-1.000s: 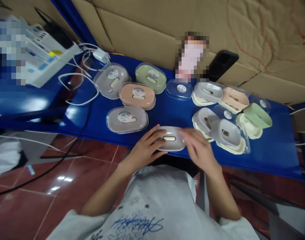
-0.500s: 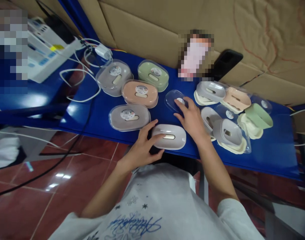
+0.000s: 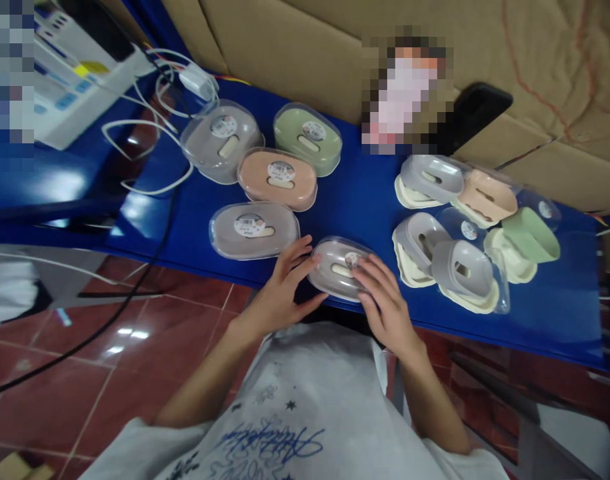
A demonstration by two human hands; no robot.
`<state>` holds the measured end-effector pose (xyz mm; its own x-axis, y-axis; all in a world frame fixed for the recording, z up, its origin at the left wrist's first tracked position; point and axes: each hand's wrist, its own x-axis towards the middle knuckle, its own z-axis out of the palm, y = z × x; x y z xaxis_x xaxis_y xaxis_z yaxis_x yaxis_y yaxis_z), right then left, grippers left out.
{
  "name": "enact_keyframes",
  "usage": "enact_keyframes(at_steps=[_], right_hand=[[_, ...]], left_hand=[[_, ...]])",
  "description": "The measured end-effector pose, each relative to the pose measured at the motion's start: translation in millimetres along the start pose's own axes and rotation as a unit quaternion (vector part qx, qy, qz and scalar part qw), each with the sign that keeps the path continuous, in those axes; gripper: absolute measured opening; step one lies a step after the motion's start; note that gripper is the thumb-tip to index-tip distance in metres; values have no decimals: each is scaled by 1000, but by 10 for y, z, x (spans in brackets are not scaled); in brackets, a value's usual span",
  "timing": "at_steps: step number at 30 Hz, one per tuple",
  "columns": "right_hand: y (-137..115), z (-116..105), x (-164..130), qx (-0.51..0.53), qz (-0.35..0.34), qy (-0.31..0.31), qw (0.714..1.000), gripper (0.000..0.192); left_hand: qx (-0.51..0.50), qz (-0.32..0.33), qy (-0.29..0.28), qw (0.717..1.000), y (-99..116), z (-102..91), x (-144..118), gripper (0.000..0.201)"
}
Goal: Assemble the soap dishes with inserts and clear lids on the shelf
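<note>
At the table's near edge lies a grey oval soap dish (image 3: 329, 280) with a pale slotted insert in its middle. A clear plastic lid (image 3: 329, 248) bearing a round sticker sits over it; whether it is fully seated I cannot tell. My left hand (image 3: 279, 290) holds the left end, thumb at the near side and fingers at the far side. Curled over the lid's right end is my right hand (image 3: 387, 300), thumb at the near rim. Left of my hands rests another lidded grey soap dish (image 3: 229, 240); beyond it is a lidded peach one (image 3: 255, 183).
A lidded green soap dish (image 3: 297, 143) and a lidded grey one (image 3: 197, 143) stand farther back. On the right are several unlidded dishes, among them a green tray (image 3: 532, 237), with cream bases. A black phone (image 3: 479, 113) leans at the back. White cables (image 3: 155, 190) lie left.
My right hand has brought the clear lid from the table's middle toward me and onto the grey soap dish. My left hand has moved from the insert to the dish's left end.
</note>
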<state>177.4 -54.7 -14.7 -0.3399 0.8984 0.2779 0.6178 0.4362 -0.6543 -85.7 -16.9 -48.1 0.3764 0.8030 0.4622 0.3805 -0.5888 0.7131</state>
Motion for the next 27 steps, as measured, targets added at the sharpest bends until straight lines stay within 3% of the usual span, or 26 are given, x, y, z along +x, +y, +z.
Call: enact_keyframes(at_steps=[7, 12, 18, 23, 27], right_hand=[[103, 58, -123, -100, -70, -49, 991, 77], [136, -10, -117, -133, -94, -84, 983, 72], [131, -7, -81, -147, -110, -77, 980, 61], [174, 25, -107, -170, -105, -109, 974, 63], [191, 31, -119, -174, -109, -100, 973, 68]], left_hand=[[66, 32, -62, 995, 10, -47, -9, 82], [86, 35, -47, 995, -8, -61, -20, 78], [95, 43, -26, 994, -5, -54, -8, 76], [102, 36, -21, 994, 5, -24, -21, 73], [114, 39, -14, 993, -18, -2, -14, 73]])
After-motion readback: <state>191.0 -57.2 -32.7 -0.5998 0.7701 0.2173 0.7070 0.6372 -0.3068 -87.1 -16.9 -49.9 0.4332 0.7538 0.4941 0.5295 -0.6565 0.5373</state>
